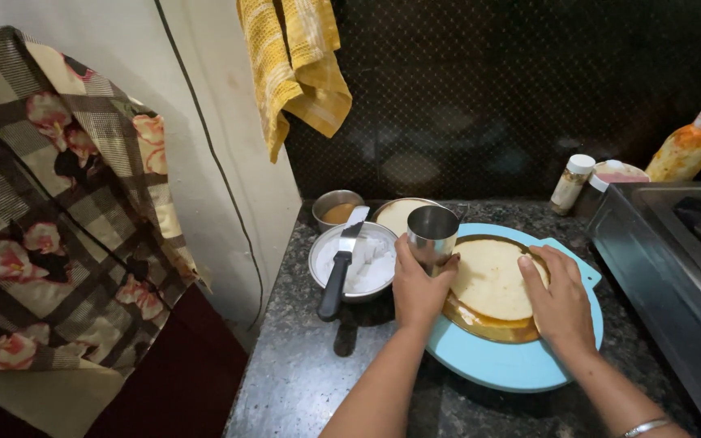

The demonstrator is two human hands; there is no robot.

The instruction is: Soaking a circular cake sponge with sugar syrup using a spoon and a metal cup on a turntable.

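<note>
One sponge cake (490, 280) sits on one blue board (513, 365). Left hand (417, 288) grips one steel cup (432, 235) just left of the cake — right hand (557, 296) rests flat, fingers together, on the cake's right edge. Three bowls — one (363, 280) holding a spatula (342, 264) — lie left of the cake.

Near rim of round pale sponge cake (488, 280) hidden under right hand (560, 304). Steel stove (675, 268) cut off at right edge. Small steel bowl (337, 211) at counter's back edge: brown contents too dim to identify. Knife's blade (352, 231) partly buried in white cream.

Home kitchen, stove (675, 268), granite counter (302, 365)
</note>
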